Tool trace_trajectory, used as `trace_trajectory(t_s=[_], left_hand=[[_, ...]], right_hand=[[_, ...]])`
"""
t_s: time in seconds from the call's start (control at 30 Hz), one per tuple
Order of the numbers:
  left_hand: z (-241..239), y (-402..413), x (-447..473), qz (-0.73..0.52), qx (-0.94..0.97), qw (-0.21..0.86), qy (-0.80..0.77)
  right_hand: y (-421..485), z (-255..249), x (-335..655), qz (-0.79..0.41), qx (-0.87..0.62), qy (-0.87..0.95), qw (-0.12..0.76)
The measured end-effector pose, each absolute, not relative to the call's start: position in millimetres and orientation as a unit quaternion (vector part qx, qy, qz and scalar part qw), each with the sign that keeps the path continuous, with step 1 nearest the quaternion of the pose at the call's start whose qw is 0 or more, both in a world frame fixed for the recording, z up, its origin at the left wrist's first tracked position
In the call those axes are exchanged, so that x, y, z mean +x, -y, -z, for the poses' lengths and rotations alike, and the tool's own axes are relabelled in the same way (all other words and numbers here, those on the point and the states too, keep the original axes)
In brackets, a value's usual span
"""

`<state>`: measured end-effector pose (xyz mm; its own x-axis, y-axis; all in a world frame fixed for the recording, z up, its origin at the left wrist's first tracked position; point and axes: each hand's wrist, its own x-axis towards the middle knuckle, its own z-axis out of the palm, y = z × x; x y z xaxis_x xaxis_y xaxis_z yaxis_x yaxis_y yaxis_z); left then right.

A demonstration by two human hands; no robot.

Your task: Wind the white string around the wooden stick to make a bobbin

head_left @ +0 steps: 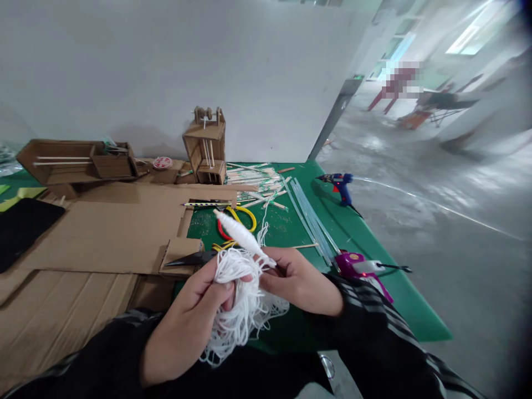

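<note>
A loose tangle of white string [239,316] hangs from my left hand [195,310], whose fingers are closed around its upper part. My right hand [301,280] grips the near end of a stick wound with white string [241,233]. That stick points up and away to the left, and its bare wooden tip shows. Strands run between the wound stick and the tangle. Some of my right fingertips are hidden behind the string. Just beyond my hands lie scissors with red and yellow handles [253,216] and dark-jawed pliers [191,258].
Cardboard sheets [120,221] cover the left of the green table [374,266]. Behind stand a cardboard frame [204,144] and a cardboard trough [75,158]. Wooden sticks [253,180], clear glue sticks [307,213], a blue glue gun [341,185] and a purple device [359,266] lie right.
</note>
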<state>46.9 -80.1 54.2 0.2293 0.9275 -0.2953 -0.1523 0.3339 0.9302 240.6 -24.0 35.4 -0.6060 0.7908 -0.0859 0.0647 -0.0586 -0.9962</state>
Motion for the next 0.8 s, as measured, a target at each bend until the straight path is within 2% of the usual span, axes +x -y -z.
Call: trace_trajectory(t_s=[0.4,0.6,0.8], left_hand=[[-48.8,80.2,50.7,-0.354,0.408,0.703,-0.463],[-58.7,77.6,52.7,-0.339,0.438,0.701,-0.449],[-61.9,75.4,55.1,-0.357,0.461,0.685,-0.437]], right_hand=[[18.8,-26.4,234.5,-0.649,-0.340,0.588,0.341],[21.8,-29.9,226.1,-0.714,-0.298,0.548,0.318],[22.6,-30.4,223.2,-0.707,-0.267,0.577,0.310]])
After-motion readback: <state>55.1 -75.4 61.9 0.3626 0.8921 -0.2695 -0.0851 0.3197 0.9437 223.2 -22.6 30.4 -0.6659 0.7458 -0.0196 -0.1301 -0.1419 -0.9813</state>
